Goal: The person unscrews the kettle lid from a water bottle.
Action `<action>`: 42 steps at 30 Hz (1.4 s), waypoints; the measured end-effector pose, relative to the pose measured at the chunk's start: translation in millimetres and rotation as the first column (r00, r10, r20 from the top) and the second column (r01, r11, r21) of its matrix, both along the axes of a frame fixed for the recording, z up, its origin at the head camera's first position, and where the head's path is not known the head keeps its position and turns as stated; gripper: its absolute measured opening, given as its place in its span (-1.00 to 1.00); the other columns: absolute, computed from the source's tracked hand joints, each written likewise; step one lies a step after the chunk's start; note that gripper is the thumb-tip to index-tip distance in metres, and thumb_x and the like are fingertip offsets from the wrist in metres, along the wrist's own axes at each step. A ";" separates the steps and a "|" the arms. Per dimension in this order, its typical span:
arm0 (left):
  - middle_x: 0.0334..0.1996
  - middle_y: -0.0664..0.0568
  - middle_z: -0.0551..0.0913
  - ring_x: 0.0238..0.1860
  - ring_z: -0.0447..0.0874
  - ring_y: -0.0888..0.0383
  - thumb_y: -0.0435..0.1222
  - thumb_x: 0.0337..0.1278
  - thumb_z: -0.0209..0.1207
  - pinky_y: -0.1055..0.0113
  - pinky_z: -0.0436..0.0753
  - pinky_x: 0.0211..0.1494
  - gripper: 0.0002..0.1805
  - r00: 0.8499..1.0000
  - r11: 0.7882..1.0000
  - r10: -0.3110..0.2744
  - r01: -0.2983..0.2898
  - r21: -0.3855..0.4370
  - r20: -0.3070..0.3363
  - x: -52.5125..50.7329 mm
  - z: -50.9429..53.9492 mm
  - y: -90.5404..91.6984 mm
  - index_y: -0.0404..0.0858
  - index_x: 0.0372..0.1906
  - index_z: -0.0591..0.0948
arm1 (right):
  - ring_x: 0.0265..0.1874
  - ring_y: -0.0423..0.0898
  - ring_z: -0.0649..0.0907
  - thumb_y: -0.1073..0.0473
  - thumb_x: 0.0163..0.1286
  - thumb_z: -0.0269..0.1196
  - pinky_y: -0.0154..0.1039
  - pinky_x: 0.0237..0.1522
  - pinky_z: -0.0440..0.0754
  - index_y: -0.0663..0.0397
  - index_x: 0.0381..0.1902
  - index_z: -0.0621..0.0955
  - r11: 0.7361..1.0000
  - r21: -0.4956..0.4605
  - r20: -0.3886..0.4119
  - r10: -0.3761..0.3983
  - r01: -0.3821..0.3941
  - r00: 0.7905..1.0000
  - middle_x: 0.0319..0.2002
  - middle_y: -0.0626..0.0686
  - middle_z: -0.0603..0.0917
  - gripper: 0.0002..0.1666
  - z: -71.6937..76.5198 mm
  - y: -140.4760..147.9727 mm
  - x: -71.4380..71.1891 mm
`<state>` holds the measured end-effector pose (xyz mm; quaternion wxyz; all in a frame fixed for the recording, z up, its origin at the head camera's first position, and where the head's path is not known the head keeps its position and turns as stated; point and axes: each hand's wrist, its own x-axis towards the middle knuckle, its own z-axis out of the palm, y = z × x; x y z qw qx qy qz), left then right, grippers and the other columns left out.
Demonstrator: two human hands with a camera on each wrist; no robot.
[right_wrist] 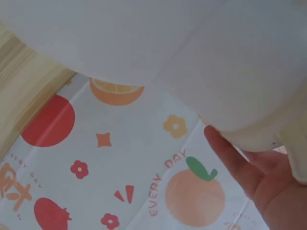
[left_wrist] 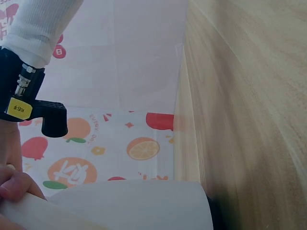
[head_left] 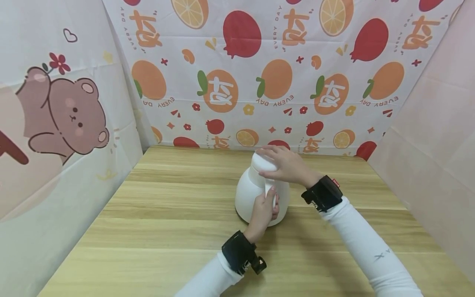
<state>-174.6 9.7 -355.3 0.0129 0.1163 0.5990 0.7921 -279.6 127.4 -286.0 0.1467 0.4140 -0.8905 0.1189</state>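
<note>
A white thermal jug stands upright on the wooden tabletop. My left hand grips its handle, thumb uppermost. Over the jug's white lid lies my right hand, its fingers and thumb holding the lid's sides. From the left wrist, the jug body fills the lower edge, with part of a hand on the handle at the corner. In the right wrist view my right hand reaches round the lid end; the jug covers the upper part and hides some fingers.
The wood-grain table extends around the jug. Behind it hangs a fruit-print cloth. A bear-print cloth closes the left side, and a plain pale cloth the right. Both wrists carry black camera bands.
</note>
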 end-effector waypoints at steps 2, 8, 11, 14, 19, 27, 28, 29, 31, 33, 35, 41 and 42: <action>-0.81 0.12 0.21 -0.79 0.13 0.32 -0.26 0.44 -0.22 0.51 0.17 -0.70 -0.60 1.000 1.000 0.000 0.000 0.002 -0.001 -0.1 -0.5 0.1 -0.28 -0.59 0.30 | 0.12 0.11 0.39 -0.18 0.15 0.28 0.10 0.03 0.37 -0.03 0.23 0.42 1.000 -0.015 0.019 0.019 -0.019 1.000 0.18 0.12 0.41 -0.26 0.4 1.2 -1.7; -0.80 0.11 0.21 -0.79 0.13 0.32 -0.26 0.44 -0.22 0.50 0.17 -0.69 -0.61 1.000 1.000 -0.002 0.002 0.003 0.001 0.0 -0.9 0.1 -0.28 -0.58 0.31 | 0.11 0.08 0.40 -0.15 0.10 0.33 0.08 -0.01 0.40 -0.04 0.17 0.47 0.997 -0.070 0.063 0.050 -0.045 0.997 0.15 0.10 0.45 -0.31 2.3 2.7 -2.6; -0.80 0.11 0.21 -0.79 0.13 0.32 -0.25 0.44 -0.22 0.50 0.18 -0.69 -0.61 1.000 1.000 -0.003 0.003 -0.001 0.002 0.5 -1.0 0.1 -0.28 -0.57 0.31 | 0.10 0.06 0.41 -0.15 0.08 0.34 0.07 -0.04 0.44 -0.05 0.15 0.49 0.995 -0.089 0.075 0.052 -0.045 0.996 0.15 0.09 0.45 -0.31 3.0 2.7 -0.8; -0.80 0.11 0.20 -0.79 0.13 0.32 -0.25 0.44 -0.22 0.50 0.17 -0.69 -0.61 1.000 1.000 -0.005 0.005 -0.002 -0.001 1.0 -1.0 0.3 -0.28 -0.57 0.31 | 0.10 0.05 0.42 -0.14 0.08 0.34 0.05 -0.04 0.44 -0.05 0.15 0.49 0.993 -0.104 0.071 0.057 -0.050 0.996 0.14 0.08 0.46 -0.32 2.8 3.2 -0.2; -0.80 0.11 0.21 -0.79 0.14 0.32 -0.25 0.45 -0.23 0.50 0.18 -0.69 -0.61 1.000 1.000 -0.004 0.004 -0.005 -0.004 1.4 -1.4 0.9 -0.28 -0.57 0.31 | 0.10 0.01 0.42 -0.13 0.08 0.35 0.02 -0.02 0.44 -0.03 0.15 0.48 0.986 -0.149 0.060 0.080 -0.070 0.995 0.12 0.05 0.48 -0.31 1.6 6.0 -1.1; -0.81 0.11 0.20 -0.79 0.14 0.32 -0.25 0.45 -0.23 0.50 0.18 -0.70 -0.61 1.000 1.000 0.005 -0.005 -0.008 -0.010 1.1 -2.6 1.4 -0.29 -0.57 0.31 | 0.03 -0.01 0.45 0.03 0.10 0.38 0.03 -0.07 0.45 -0.06 0.19 0.45 0.925 -0.375 0.141 0.123 -0.062 0.982 0.16 0.01 0.44 -0.32 -0.9 11.9 -3.3; -0.81 0.11 0.20 -0.79 0.14 0.31 -0.25 0.45 -0.23 0.50 0.18 -0.70 -0.61 1.000 1.000 0.003 -0.003 -0.009 -0.013 1.1 -2.8 1.4 -0.29 -0.57 0.31 | 0.01 -0.01 0.45 0.05 0.11 0.38 0.02 -0.08 0.44 -0.07 0.20 0.43 0.907 -0.419 0.180 0.126 -0.040 0.976 0.17 0.01 0.43 -0.32 -1.2 13.5 -2.9; -0.81 0.11 0.20 -0.79 0.14 0.31 -0.25 0.45 -0.23 0.50 0.18 -0.69 -0.61 1.000 1.000 0.001 -0.001 -0.010 -0.015 1.2 -2.8 1.3 -0.30 -0.56 0.31 | 0.01 0.00 0.45 0.08 0.12 0.37 0.02 -0.09 0.43 -0.08 0.21 0.42 0.886 -0.463 0.219 0.135 -0.019 0.966 0.18 0.00 0.42 -0.33 -1.2 15.0 -2.3; -0.81 0.10 0.20 -0.79 0.14 0.31 -0.25 0.45 -0.24 0.50 0.18 -0.69 -0.61 1.000 1.000 -0.001 0.000 -0.012 -0.019 1.1 -3.0 1.4 -0.30 -0.56 0.31 | -0.01 0.02 0.44 0.12 0.15 0.34 0.03 -0.12 0.43 -0.09 0.24 0.40 0.844 -0.535 0.283 0.141 0.034 0.949 0.20 0.02 0.39 -0.33 -1.0 18.8 -0.6; -0.81 0.11 0.20 -0.79 0.14 0.31 -0.25 0.45 -0.23 0.50 0.18 -0.69 -0.61 1.000 1.000 -0.003 0.002 -0.010 -0.020 1.0 -2.9 1.5 -0.30 -0.56 0.31 | 0.03 0.05 0.42 0.16 0.19 0.31 0.06 -0.07 0.42 -0.06 0.26 0.38 0.796 -0.600 0.326 0.160 0.074 0.932 0.21 0.05 0.37 -0.33 0.0 22.6 1.2; -0.81 0.11 0.21 -0.78 0.15 0.31 -0.25 0.45 -0.23 0.50 0.19 -0.69 -0.61 1.000 1.000 -0.001 0.001 -0.009 -0.021 1.0 -2.8 1.5 -0.30 -0.56 0.31 | 0.10 0.08 0.39 0.19 0.22 0.26 0.08 0.00 0.40 -0.01 0.27 0.36 0.760 -0.644 0.341 0.182 0.089 0.922 0.22 0.09 0.36 -0.35 0.7 26.5 2.1; -0.80 0.10 0.22 -0.77 0.16 0.30 -0.25 0.45 -0.23 0.50 0.20 -0.68 -0.61 1.000 1.000 0.005 -0.005 -0.015 -0.013 1.7 -2.4 1.1 -0.31 -0.56 0.31 | 0.13 0.07 0.41 0.19 0.31 0.11 -0.03 0.01 0.45 0.08 0.29 0.30 0.661 -0.741 0.372 0.253 0.122 0.893 0.21 0.14 0.36 -0.41 -1.7 37.7 3.1; -0.79 0.10 0.22 -0.77 0.16 0.30 -0.25 0.45 -0.23 0.50 0.20 -0.68 -0.61 1.000 1.000 0.008 -0.008 -0.016 -0.012 1.8 -2.3 1.1 -0.31 -0.56 0.31 | 0.11 0.04 0.42 0.18 0.32 0.09 -0.08 -0.01 0.47 0.09 0.30 0.29 0.643 -0.754 0.380 0.260 0.135 0.888 0.21 0.14 0.36 -0.42 -2.9 39.6 3.1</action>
